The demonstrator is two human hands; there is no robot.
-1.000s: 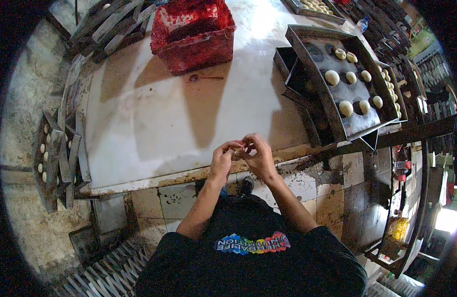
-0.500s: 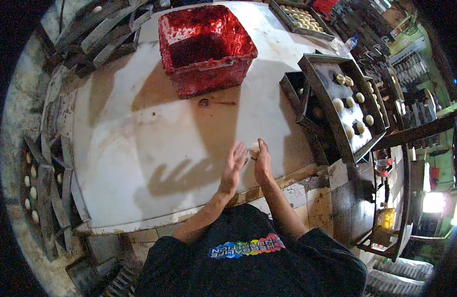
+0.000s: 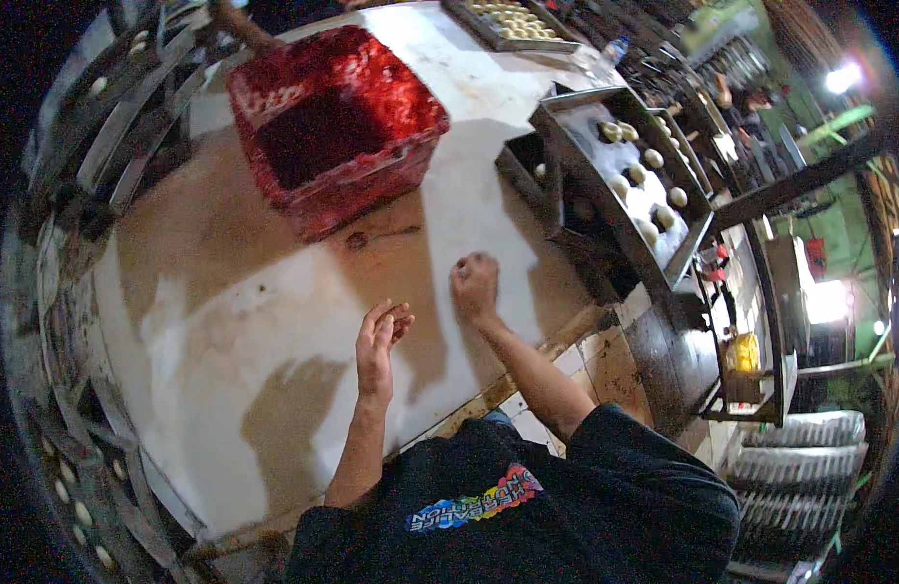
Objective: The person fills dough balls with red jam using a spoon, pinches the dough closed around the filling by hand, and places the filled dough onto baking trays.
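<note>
My right hand is curled into a fist over the pale tabletop. Its fingers hide nearly all of the piece of dough that showed in this hand a moment earlier. To the left and slightly nearer to me, my left hand is raised with nothing in it, its fingers loosely bent and apart from the right hand. Beyond both hands stands a red, stained plastic bin, dark inside. To the right of my right hand, a metal tray carries several round pale dough balls.
Another person's arm reaches in behind the bin. A further tray of dough balls sits at the far edge beside a clear bottle. Dark trays line the left side. A metal rack stands to the right.
My hands, earlier close together around pale dough, have separated. The right one has closed, and the left has moved left. The view has turned, and another person's arm has appeared behind the bin.
</note>
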